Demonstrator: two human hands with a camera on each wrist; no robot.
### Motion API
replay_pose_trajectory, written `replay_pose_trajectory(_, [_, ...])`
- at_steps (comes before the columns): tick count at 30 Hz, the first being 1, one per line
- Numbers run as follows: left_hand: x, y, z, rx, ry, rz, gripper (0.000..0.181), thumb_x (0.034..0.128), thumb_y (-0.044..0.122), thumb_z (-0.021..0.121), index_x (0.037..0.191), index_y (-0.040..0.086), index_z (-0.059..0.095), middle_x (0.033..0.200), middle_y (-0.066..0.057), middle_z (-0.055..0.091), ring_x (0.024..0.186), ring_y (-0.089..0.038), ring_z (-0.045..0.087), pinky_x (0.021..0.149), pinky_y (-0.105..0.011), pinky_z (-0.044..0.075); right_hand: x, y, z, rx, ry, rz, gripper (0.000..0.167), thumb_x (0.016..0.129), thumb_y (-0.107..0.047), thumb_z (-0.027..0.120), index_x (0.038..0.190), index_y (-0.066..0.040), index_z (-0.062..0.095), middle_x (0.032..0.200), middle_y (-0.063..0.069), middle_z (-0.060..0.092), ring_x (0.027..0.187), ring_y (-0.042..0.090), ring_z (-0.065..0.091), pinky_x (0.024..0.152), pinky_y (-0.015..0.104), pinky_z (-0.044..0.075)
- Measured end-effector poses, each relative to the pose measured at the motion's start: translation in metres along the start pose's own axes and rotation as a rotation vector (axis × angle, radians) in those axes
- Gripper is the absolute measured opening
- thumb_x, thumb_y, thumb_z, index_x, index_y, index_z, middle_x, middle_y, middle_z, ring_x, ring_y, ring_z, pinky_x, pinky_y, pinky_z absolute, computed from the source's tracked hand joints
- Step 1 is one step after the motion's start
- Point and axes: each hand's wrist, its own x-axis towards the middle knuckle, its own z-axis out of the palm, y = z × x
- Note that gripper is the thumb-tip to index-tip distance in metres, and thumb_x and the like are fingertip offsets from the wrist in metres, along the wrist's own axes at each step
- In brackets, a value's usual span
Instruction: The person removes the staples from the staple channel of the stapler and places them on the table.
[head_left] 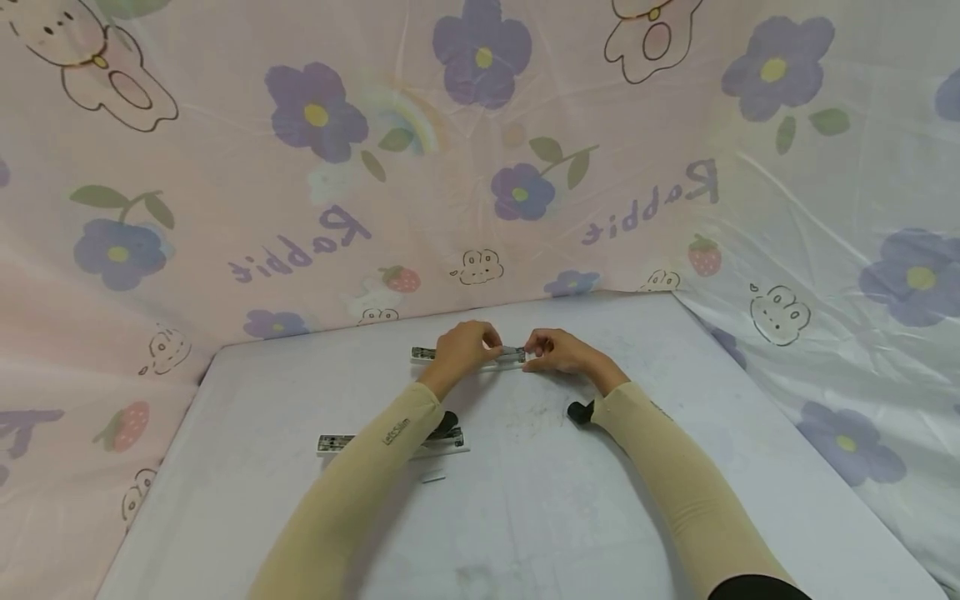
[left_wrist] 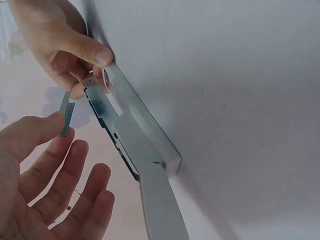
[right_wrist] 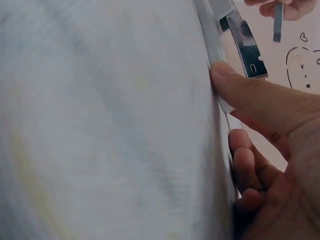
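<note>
My left hand [head_left: 465, 346] pinches a small grey metal strip [left_wrist: 66, 115] between thumb and index finger, the other fingers spread loosely. Beside it lies a long white casing [left_wrist: 145, 120] with a slotted metal rail [left_wrist: 102, 105] and a light grey, blade-shaped part [left_wrist: 162, 205]; its exact kind is unclear. My right hand [head_left: 564, 352] holds this casing at one end, the thumb [right_wrist: 227, 75] pressed along its side and the fingers curled behind. In the left wrist view the strip's upper end is close to my right fingers. The left hand covers part of the casing in the head view.
A second white casing with a dark metal inside [head_left: 335, 442] lies nearer, partly behind my left sleeve [head_left: 375, 467]. Another small grey strip [head_left: 433, 479] is on the white tabletop [head_left: 562, 517]. A patterned cloth [head_left: 480, 167] hangs behind the table and along its sides.
</note>
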Motion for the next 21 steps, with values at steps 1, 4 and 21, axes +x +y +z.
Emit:
replay_pose_trajectory(1, [-0.002, 0.000, 0.000, -0.004, -0.004, 0.007, 0.015, 0.1014, 0.031, 0.078, 0.110, 0.019, 0.080, 0.114, 0.003, 0.078, 0.104, -0.021, 0.073, 0.087, -0.044, 0.058, 0.000, 0.000, 0.000, -0.002, 0.001, 0.002, 0.028, 0.094, -0.021, 0.086, 0.113, -0.010, 0.068, 0.095, 0.003, 0.058, 0.082, 0.019, 0.048, 0.080, 0.036, 0.041])
replay_pose_trajectory(4, [-0.006, -0.002, -0.001, -0.025, -0.020, 0.027, 0.012, 0.1006, 0.028, 0.079, 0.107, 0.018, 0.080, 0.111, 0.002, 0.077, 0.100, -0.020, 0.071, 0.084, -0.043, 0.058, 0.000, 0.001, 0.000, -0.003, 0.000, 0.001, 0.028, 0.094, -0.021, 0.086, 0.113, -0.010, 0.068, 0.096, 0.002, 0.057, 0.082, 0.018, 0.048, 0.079, 0.035, 0.041])
replay_pose_trajectory(21, [-0.023, -0.005, 0.001, 0.038, -0.137, 0.081, 0.010, 0.0981, 0.024, 0.082, 0.098, 0.015, 0.078, 0.100, 0.001, 0.075, 0.088, -0.016, 0.066, 0.081, -0.038, 0.055, -0.001, -0.003, -0.001, 0.014, -0.006, -0.006, 0.028, 0.093, -0.019, 0.087, 0.112, -0.009, 0.068, 0.095, 0.003, 0.058, 0.084, 0.019, 0.049, 0.080, 0.035, 0.041])
